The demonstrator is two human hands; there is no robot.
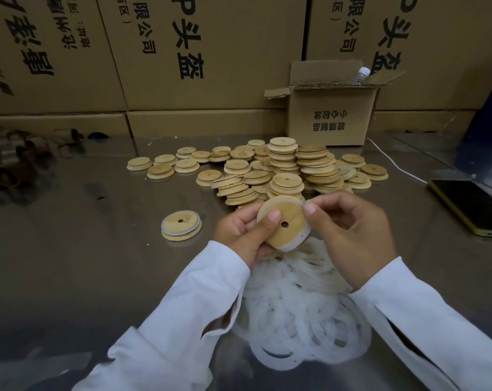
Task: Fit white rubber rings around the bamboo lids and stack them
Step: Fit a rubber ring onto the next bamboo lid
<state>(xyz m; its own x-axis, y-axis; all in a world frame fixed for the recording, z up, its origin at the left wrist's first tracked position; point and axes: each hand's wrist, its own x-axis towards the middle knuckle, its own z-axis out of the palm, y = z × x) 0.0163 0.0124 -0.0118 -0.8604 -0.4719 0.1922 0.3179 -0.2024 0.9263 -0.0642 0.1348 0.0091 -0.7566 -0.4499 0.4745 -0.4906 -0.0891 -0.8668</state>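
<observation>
- The round, pale bamboo lid with a small centre hole is held tilted above the near middle of the table, between both hands. A thin white rubber ring hugs its near edge and looks only partly seated.
- The left hand grips the lid's left side, thumb pressed on the top face and fingers curled beneath.
- The right hand pinches the ring at the lid's far right rim, thumb and forefinger close together.
- Risk: the stretchy ring may spring or roll off the smooth wood if the pinch lets go before it sits all round, and an uneven pull could twist it.
- Just below, on the near side, lies a loose heap of floppy, translucent white rings.
- To the left, one finished ringed lid lies flat on the glossy grey table.
- Farther off is a pile of bare, stepped, matte wooden lids, some in leaning stacks.
- At the right edge lies a flat dark phone.
</observation>
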